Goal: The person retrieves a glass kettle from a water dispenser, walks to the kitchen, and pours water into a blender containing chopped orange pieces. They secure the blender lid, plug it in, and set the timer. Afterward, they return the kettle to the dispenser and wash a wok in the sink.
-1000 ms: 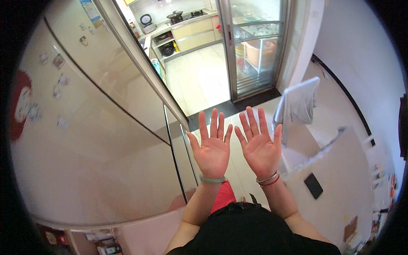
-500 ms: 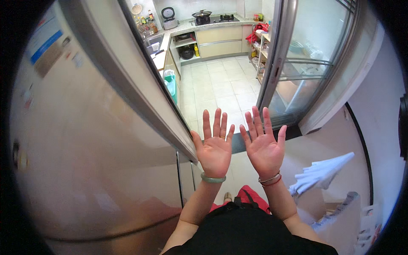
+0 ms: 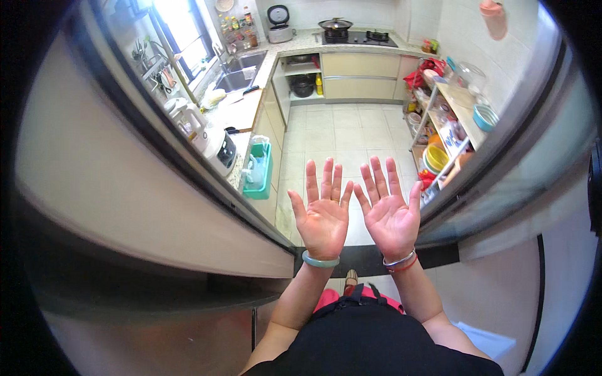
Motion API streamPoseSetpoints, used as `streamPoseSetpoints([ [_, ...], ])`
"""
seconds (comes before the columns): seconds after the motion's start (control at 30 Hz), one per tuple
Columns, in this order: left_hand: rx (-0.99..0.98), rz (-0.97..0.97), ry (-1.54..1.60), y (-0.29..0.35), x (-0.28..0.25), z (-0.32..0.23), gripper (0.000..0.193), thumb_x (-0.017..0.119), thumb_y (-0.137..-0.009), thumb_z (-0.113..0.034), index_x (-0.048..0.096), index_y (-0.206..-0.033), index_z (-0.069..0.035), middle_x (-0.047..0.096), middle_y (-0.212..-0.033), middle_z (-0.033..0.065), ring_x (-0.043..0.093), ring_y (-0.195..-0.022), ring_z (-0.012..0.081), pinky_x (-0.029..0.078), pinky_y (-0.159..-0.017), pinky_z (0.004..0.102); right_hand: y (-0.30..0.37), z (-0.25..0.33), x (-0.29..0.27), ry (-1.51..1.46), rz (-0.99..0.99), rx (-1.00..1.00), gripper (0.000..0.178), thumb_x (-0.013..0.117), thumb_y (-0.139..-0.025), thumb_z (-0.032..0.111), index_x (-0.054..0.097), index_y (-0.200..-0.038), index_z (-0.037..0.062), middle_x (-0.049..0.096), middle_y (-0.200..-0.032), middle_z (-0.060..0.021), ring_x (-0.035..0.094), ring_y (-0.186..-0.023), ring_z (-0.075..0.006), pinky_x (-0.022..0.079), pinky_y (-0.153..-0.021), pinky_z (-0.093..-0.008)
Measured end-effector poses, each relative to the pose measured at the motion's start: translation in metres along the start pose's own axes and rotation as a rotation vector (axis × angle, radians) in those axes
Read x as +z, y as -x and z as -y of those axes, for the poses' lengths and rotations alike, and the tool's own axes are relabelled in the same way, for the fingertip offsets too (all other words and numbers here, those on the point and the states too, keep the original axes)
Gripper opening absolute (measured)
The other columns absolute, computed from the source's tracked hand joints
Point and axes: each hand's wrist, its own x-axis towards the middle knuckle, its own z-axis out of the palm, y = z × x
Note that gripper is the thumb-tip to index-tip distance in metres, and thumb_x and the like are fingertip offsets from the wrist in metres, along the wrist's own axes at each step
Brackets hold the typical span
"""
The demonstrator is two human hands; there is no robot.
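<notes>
Both my hands are raised in front of me at the kitchen doorway, palms up and fingers spread. My left hand is open and bare of any object, with a pale green bangle at its wrist and a ring on one finger. Close beside it, my right hand is open too and holds nothing. A silver bangle and a red cord circle the right wrist. The hands are apart and touch nothing; beneath them lie the tiled floor and the dark door sill.
At left, a counter carries a cutting board, a knife and a sink; a teal bin hangs below. A lidded pan sits on the stove. A loaded shelf rack stands right, behind the sliding glass door.
I have moved forward to the doorway; the sink, cutting board and shelf rack have come into view. My hands keep the same open pose.
</notes>
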Motion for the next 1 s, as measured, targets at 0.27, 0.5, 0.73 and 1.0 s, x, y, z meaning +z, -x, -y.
streamPoseSetpoints([
  [0.27,0.132,-0.040,0.045,-0.162,-0.048,-0.006,0.063,0.031,-0.098,-0.060,0.034,-0.148,-0.024,0.026,-0.156,0.0082,0.024,-0.144,0.0234,0.017,-0.117,0.0448,-0.179,0.004,-0.043,-0.047,-0.009,0.146,0.066,0.035,-0.098,0.056,0.029,-0.149,0.0152,0.026,-0.156,-0.0094,0.022,-0.145,-0.0276,0.017,-0.118,-0.0487],
  [0.5,0.124,-0.036,0.041,-0.325,-0.095,-0.009,0.062,0.034,-0.098,-0.059,0.035,-0.148,-0.023,0.029,-0.155,0.0086,0.026,-0.143,0.0244,0.021,-0.116,0.0456,-0.343,0.016,-0.085,0.035,0.017,0.133,0.068,0.042,-0.096,0.056,0.029,-0.149,0.0141,0.029,-0.154,-0.0088,0.027,-0.142,-0.0270,0.021,-0.117,-0.0466],
  [0.73,0.021,-0.013,0.030,-0.501,-0.114,-0.003,0.059,0.037,-0.099,-0.055,0.035,-0.148,-0.021,0.031,-0.153,0.0105,0.028,-0.142,0.0267,0.023,-0.116,0.0465,-0.509,0.041,-0.103,0.037,0.000,0.041,0.067,0.041,-0.097,0.055,0.029,-0.149,0.0138,0.028,-0.154,-0.0091,0.028,-0.142,-0.0271,0.024,-0.116,-0.0463],
  [1.0,-0.084,-0.044,0.048,-0.664,-0.163,0.029,0.059,0.034,-0.100,-0.054,0.033,-0.148,-0.021,0.031,-0.153,0.0106,0.025,-0.143,0.0276,0.020,-0.117,0.0459,-0.663,0.081,-0.157,0.035,-0.043,-0.022,0.065,0.039,-0.098,0.054,0.030,-0.148,0.0130,0.031,-0.153,-0.0100,0.029,-0.141,-0.0274,0.025,-0.116,-0.0465],
])
